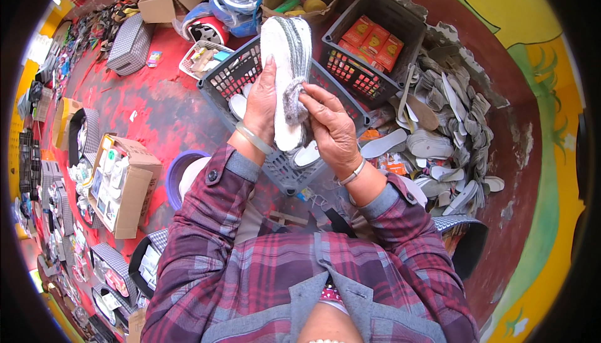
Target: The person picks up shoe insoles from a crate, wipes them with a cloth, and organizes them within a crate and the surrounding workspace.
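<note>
In front of me, above a grey plastic basket (pixel 283 172), I hold up a stack of white insoles (pixel 275 45) with grey stripes along one side. My left hand (pixel 259 106) is closed on its left edge, thumb lying along the white face. A fuzzy grey-and-white knitted piece (pixel 294 102) wraps round the lower part of the stack. The fingers of my right hand (pixel 332 129) pinch this piece from the right. More pale insoles (pixel 307 154) lie in the basket, partly hidden by my hands.
A large heap of grey and white insoles (pixel 432 144) lies to the right. Beyond the basket stands a black crate (pixel 354 70) with orange boxes. A purple basin (pixel 173 183) is at my left, near an open cardboard box (pixel 141 183). Several patterned bins line the left side.
</note>
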The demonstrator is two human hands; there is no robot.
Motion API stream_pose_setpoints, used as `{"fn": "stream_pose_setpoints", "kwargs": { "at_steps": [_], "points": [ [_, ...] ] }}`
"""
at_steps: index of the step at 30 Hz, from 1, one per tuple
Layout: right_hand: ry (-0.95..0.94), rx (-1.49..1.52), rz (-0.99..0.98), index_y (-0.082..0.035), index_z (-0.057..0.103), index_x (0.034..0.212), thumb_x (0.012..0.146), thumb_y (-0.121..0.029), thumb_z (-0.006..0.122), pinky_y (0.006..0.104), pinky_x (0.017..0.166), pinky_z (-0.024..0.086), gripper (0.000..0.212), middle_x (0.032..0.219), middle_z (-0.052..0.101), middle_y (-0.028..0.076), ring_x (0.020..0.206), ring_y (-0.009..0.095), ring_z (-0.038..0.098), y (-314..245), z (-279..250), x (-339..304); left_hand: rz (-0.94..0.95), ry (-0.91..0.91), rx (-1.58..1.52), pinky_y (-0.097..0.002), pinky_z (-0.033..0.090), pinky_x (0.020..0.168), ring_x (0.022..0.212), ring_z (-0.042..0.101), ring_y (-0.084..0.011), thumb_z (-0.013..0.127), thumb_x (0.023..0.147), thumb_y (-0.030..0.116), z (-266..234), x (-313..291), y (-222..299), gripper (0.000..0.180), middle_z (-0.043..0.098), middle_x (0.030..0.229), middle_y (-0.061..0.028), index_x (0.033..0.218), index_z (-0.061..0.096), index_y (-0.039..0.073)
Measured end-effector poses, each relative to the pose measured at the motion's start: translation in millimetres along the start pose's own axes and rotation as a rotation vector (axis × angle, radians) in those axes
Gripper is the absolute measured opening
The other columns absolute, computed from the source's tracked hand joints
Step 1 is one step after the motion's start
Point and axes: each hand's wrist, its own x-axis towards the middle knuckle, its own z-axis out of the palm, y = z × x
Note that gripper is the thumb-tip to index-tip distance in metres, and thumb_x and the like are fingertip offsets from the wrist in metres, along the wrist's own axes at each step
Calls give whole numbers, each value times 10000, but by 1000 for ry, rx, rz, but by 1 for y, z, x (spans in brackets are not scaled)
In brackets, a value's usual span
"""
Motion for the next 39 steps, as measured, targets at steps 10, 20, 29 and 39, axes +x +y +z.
{"fn": "stream_pose_setpoints", "kwargs": {
  "at_steps": [10, 20, 29, 39],
  "points": [
    [-544, 9, -159, -37, 658, 833, 603, 106, 516, 317, 735, 472, 306, 898, 635, 121, 828, 237, 597, -9, 0, -22, 251, 508, 150, -337, 483, 792, 907, 588, -230, 363, 940, 457, -32, 12, 31, 530, 604, 1035, -99, 1212, 485, 18],
    [-231, 394, 765, 28, 503, 1199, 844, -339, 628, 194, 535, 436, 526, 979, 604, 91, 579, 75, 537, 25, -64, 30, 335, 287, 296, -342, 510, 765, 870, 577, -197, 540, 908, 251, -25, 16, 0, 349, 551, 1007, -115, 1104, 418, -11],
    [-453, 793, 1014, 61, 468, 1200, 863, -154, 598, 256, 785, 486, 421, 1025, 606, 79, 884, 132, 603, 45, -55, 19, -40, -14, 134, -322, 473, 842, 958, 569, -167, 523, 905, 359, -19, 4, -6, 441, 592, 1060, -79, 1192, 479, 27],
    [-370, 1230, 862, 48, 493, 1182, 904, -275, 530, 308, 852, 477, 427, 1089, 592, 128, 972, 196, 595, 39, -33, -2, -205, -357, -24, -427, 423, 953, 1118, 508, -338, 484, 726, 709, 3, -9, -7, 890, 534, 1175, -219, 1291, 390, 27]
  ]
}}
